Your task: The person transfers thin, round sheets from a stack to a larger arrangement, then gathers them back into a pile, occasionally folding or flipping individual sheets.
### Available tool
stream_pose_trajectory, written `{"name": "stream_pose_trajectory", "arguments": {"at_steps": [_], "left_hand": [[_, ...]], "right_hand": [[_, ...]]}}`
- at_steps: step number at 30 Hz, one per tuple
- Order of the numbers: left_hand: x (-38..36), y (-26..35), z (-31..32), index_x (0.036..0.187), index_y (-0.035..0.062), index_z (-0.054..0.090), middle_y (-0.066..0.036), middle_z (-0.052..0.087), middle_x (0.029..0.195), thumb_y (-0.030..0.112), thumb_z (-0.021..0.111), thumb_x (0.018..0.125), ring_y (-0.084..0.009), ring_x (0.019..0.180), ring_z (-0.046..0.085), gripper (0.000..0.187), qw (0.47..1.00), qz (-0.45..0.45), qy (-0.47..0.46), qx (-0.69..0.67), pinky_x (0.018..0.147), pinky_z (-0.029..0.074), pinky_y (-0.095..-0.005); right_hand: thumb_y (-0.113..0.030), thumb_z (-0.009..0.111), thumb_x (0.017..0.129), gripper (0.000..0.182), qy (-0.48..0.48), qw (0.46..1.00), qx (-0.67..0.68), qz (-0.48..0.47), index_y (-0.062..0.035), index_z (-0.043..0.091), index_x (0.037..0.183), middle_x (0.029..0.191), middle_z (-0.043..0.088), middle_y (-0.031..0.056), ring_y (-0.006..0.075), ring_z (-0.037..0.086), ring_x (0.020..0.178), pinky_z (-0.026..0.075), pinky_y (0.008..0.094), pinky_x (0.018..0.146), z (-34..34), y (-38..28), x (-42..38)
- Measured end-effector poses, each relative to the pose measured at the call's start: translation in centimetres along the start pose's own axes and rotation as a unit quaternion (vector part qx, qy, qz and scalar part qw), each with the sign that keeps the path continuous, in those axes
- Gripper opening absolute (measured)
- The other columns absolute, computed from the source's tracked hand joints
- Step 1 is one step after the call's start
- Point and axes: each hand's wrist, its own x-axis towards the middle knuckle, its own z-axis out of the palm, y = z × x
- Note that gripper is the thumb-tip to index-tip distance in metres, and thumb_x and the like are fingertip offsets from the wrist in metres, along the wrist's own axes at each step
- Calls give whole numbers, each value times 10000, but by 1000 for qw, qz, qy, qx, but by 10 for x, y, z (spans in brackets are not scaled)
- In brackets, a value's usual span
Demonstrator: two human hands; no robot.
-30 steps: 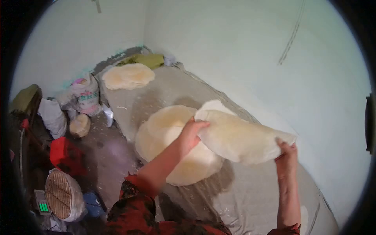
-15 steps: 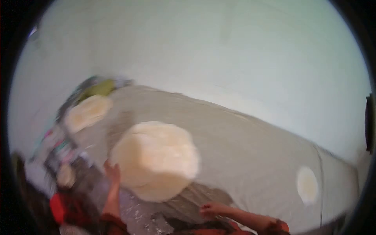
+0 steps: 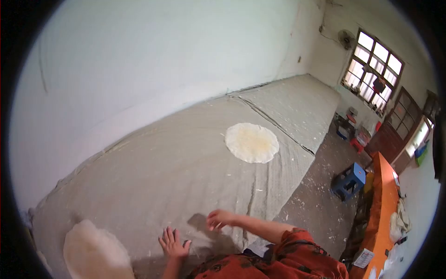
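Note:
My left hand (image 3: 174, 243) is low over the cloth-covered table (image 3: 153, 172), its fingers spread and nothing in them. Just to its right is my right hand (image 3: 219, 220), fingers loosely bent and holding nothing that shows; its shadow falls on the cloth. A large, pale cream, roundish flat sheet (image 3: 97, 253) lies at the lower left, nearest to my left hand and partly cut off by the view. Farther along the table rests a smaller round sheet (image 3: 252, 142), whitish with a yellower middle and an uneven edge.
A white wall (image 3: 139, 56) runs along the table's far side. Beyond the table's right edge, a blue stool (image 3: 349, 181) stands on the floor (image 3: 302, 200), which has pale scraps on it. An orange-covered surface (image 3: 378, 209) lies at right, and a window (image 3: 374, 67) is at the back.
The view has swung to the right, so the large sheet now sits at the lower left and the smaller one nearer the middle. My hands are closer together.

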Motion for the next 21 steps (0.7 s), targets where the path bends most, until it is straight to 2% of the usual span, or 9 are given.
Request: {"name": "stream_pose_trajectory", "arguments": {"at_steps": [3,5,7,8,10,11,13,17,21], "left_hand": [[5,-2,17,1193,32,471,-208,322,1360,494,607,687,-381,1262,276,699,1000,-4,20,3,1010,153,-578],[9,-2,15,1220,54,451,-208,330,1356,491,603,677,-386,1245,302,713,1000,-3,-2,24,995,184,-575],[10,-2,22,1251,85,420,-203,342,1349,469,602,669,-387,1244,309,720,997,28,51,45,1000,189,-580],[11,0,23,1251,85,420,-203,342,1349,469,602,669,-387,1244,309,720,997,24,46,51,1000,189,-580],[14,6,13,1281,107,392,-175,338,1366,493,589,678,-365,1268,294,743,997,-9,-40,63,1019,168,-576],[15,8,14,1281,107,392,-175,338,1366,493,589,678,-365,1268,294,743,997,-18,-43,66,1019,168,-576],[14,8,18,1295,109,368,-165,326,1377,478,568,697,-362,1284,274,730,998,9,13,57,1031,146,-580],[15,4,18,1289,109,376,-165,317,1383,460,570,695,-363,1288,268,717,999,-12,-18,39,1035,136,-578],[16,4,16,1251,114,407,-166,325,1369,425,614,673,-365,1276,276,688,999,-20,-16,40,1026,167,-581]], "right_hand": [[-187,543,843,175,262,963,18,-64,-45,567,942,820,647,65,171,641,773,499,304,591,-138,3,-8],[-154,543,779,211,497,802,-323,-76,-3,564,924,805,633,134,255,634,768,495,371,649,-216,6,-6],[-165,547,744,252,567,729,-375,-76,-23,556,952,993,593,130,298,579,917,469,403,735,-269,-3,-10],[-165,547,744,252,561,735,-373,-76,-23,556,952,993,593,130,298,579,917,469,403,735,-287,-4,-7],[-176,551,729,315,539,651,-530,-70,-47,539,1016,1150,505,107,276,498,1066,451,409,775,-310,-10,1],[-176,551,729,315,531,655,-532,-74,-47,539,1016,1150,505,107,276,498,1066,451,409,775,-315,-12,6],[-141,549,710,347,516,563,-637,-107,-53,516,1045,1192,466,86,265,462,1103,455,416,780,-321,-17,13],[-118,519,723,303,482,570,-654,-120,-63,532,1021,1158,492,80,255,480,1083,461,430,762,-337,-26,14],[-165,479,770,188,460,645,-599,-116,-107,583,915,854,617,111,305,591,841,476,434,682,-390,-35,19]]}}
